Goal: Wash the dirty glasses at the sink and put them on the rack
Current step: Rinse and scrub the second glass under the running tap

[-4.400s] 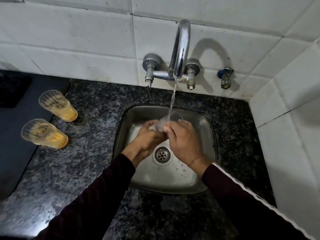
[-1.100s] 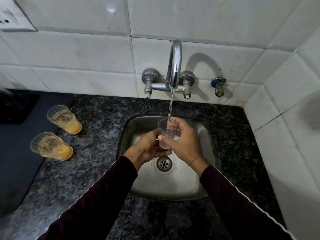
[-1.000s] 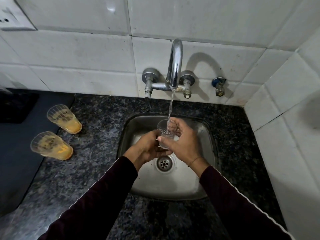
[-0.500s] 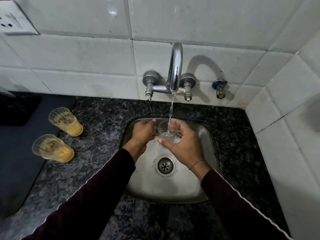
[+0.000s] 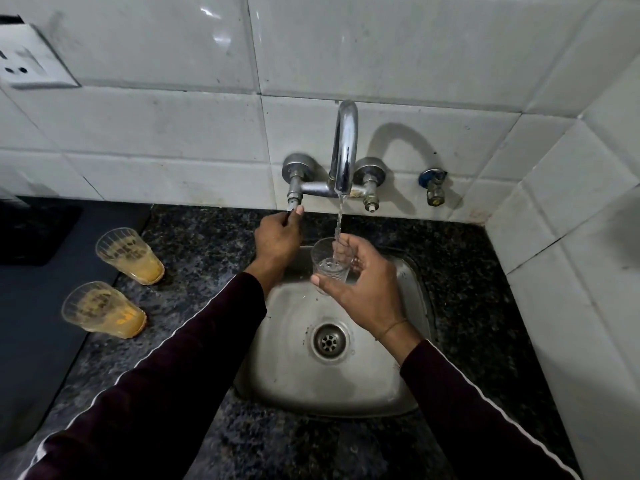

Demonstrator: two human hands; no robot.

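1. Right hand point(image 5: 360, 292) comes first: I have it curled round the clear glass point(image 5: 330, 263), thumb on the near side and fingers behind, holding it upright over the sink point(image 5: 412, 341) under the running stream from the tap point(image 5: 344, 147).
2. Left hand point(image 5: 277, 237) reaches up and back, fingertips pinching the small lever beneath the left tap valve point(image 5: 294, 188); my guess is I am about to shut the water off.
3. On the bench point(image 5: 207, 251), well to the left of the sink, stand two dirty glasses point(image 5: 130, 256) with orange dregs, so most of the washing is ahead.
4. I judge the held glass to be light, stiff, breakable and slippery while wet; a grip round the middle of its wall suits it best.
5. No rack shows in my view.
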